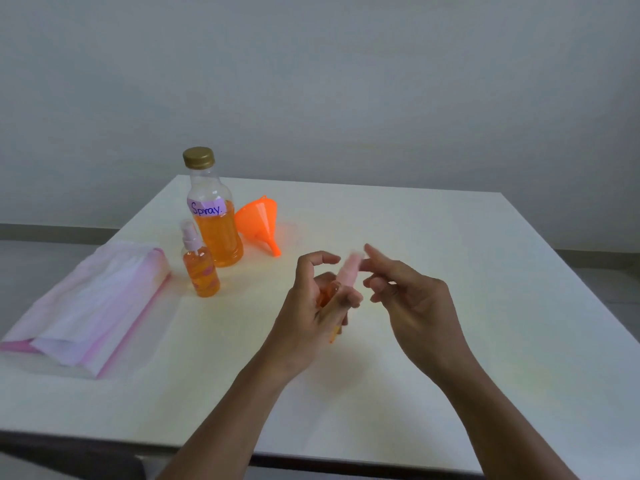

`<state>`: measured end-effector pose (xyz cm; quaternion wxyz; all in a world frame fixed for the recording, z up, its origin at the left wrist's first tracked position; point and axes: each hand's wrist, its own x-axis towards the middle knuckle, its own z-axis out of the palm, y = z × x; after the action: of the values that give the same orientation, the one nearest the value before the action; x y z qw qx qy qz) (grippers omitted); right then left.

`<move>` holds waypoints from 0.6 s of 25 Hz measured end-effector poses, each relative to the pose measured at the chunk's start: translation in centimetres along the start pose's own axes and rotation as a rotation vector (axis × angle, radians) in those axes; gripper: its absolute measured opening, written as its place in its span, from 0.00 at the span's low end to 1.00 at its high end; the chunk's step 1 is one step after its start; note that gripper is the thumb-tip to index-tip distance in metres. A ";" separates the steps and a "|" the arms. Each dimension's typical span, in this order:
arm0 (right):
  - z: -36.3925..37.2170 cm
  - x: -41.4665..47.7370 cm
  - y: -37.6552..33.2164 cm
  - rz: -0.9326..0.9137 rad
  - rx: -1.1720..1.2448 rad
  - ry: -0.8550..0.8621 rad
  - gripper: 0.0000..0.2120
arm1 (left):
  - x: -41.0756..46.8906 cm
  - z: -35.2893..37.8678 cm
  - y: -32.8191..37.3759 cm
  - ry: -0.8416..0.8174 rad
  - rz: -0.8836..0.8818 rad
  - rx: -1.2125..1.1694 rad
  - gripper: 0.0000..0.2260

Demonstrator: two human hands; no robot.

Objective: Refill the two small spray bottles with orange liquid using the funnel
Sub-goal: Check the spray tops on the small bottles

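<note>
Head view, and the trouble spot is right in the middle: the left hand point(308, 313) curls its fingers around one small spray bottle point(347, 276), and they cover nearly all of it. Only slivers of orange body peek between the fingers, plus a pink spray top poking up, smeared by motion blur. The bottle is held tilted above the white table point(467, 271), near the middle. The right hand point(415, 303) sits just beside that pink top, forefinger stretched toward its tip and the other fingers loosely bent. With the blur, it is impossible to tell whether it pinches the top or merely touches it. Both forearms run off the bottom edge.

Now the count. Two small spray bottles: the held one, and a second spray bottle point(201, 271) standing upright at left, orange liquid inside, pink top on. One large bottle point(214, 220) right behind it, gold cap on, labelled "Spray.", orange liquid partway up. One orange funnel point(259, 220) lies on its side just right of the large bottle. One folded pink-and-white sheet point(86, 306) lies at far left; what it is made of is hard to tell.
</note>
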<state>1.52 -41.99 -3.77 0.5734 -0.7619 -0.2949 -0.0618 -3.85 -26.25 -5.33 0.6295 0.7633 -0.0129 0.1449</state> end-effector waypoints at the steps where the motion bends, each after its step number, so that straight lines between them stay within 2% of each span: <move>1: 0.0 0.0 0.1 0.027 0.015 0.016 0.26 | -0.1 -0.1 -0.1 0.021 -0.017 -0.011 0.27; 5: -1.5 -0.1 0.5 0.184 0.014 0.156 0.25 | -1.5 -2.8 -0.9 0.125 -0.175 -0.045 0.21; 7: -2.0 -0.6 0.7 0.220 -0.046 0.136 0.23 | -2.8 -5.2 -1.3 0.236 -0.140 0.031 0.16; 11: -2.2 -1.7 0.6 0.189 -0.216 0.069 0.18 | -4.5 -9.9 -1.7 0.527 -0.064 0.288 0.14; 13: -2.3 -2.3 0.3 0.163 -0.244 0.037 0.17 | -4.8 -11.4 -1.9 0.584 -0.062 0.397 0.09; 15: -2.4 -2.7 0.2 0.142 -0.271 -0.006 0.18 | -4.8 -12.0 -1.9 0.602 -0.059 0.451 0.08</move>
<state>-0.01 -45.24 -4.35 0.4674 -0.8514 -0.2309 -0.0579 -10.51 -15.09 -6.30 0.4254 0.8060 0.2269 0.3435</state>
